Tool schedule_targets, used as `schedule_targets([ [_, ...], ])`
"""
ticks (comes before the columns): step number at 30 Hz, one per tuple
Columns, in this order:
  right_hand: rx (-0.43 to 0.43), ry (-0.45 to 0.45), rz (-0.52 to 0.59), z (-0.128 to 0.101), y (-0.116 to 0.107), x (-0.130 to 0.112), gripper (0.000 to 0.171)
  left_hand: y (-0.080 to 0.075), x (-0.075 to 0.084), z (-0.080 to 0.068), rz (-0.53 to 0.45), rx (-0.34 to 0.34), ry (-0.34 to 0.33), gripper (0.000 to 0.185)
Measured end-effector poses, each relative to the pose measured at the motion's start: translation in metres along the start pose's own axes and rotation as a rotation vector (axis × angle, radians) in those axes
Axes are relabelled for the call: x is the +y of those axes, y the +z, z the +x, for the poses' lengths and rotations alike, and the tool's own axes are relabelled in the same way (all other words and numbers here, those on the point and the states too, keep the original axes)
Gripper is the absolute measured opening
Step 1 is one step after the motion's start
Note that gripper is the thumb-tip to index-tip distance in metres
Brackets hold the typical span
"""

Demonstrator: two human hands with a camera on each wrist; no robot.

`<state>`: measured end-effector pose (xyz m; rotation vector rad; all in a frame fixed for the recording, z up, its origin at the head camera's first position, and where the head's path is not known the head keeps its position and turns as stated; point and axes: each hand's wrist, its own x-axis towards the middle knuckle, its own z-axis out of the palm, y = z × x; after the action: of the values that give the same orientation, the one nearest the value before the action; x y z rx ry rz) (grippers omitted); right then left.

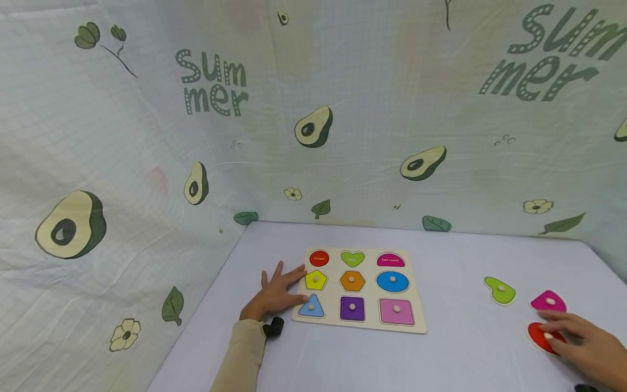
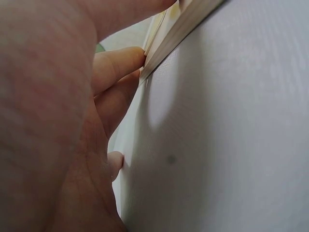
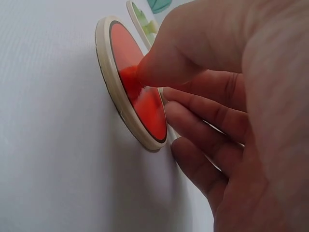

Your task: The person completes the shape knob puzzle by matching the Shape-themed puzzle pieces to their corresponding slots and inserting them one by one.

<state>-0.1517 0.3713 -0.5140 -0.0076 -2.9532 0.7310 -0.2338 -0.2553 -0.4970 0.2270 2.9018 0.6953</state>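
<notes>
On the right, my right hand (image 1: 590, 345) pinches the red round puzzle piece (image 1: 538, 333) at its small centre knob. The right wrist view shows the thumb over the middle of the red face, with the piece's pale wooden edge (image 3: 115, 99) close over the white surface. My left hand (image 1: 274, 294) spreads its fingers at the left side of a wooden puzzle board (image 1: 362, 325). Its thumb lies on the board's corner by the light blue triangle (image 1: 313, 311), and other fingertips touch the side edge.
Just beyond the right hand lie a magenta half-round piece (image 1: 541, 301) and a green heart piece (image 1: 504, 296), both knobbed. Knobbed shapes fill the board's two nearer rows; its far row shows a printed circle, heart and half round. Patterned cloth (image 1: 362, 179) hangs behind the table.
</notes>
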Motion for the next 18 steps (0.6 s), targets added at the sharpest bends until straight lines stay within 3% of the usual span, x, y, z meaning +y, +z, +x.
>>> schedule_targets([
  [18,0.027,0.078,0.017,0.0018,0.0045,0.0022,0.029,-0.0008,0.0001,-0.0005,-0.012,0.010,0.018,0.080],
])
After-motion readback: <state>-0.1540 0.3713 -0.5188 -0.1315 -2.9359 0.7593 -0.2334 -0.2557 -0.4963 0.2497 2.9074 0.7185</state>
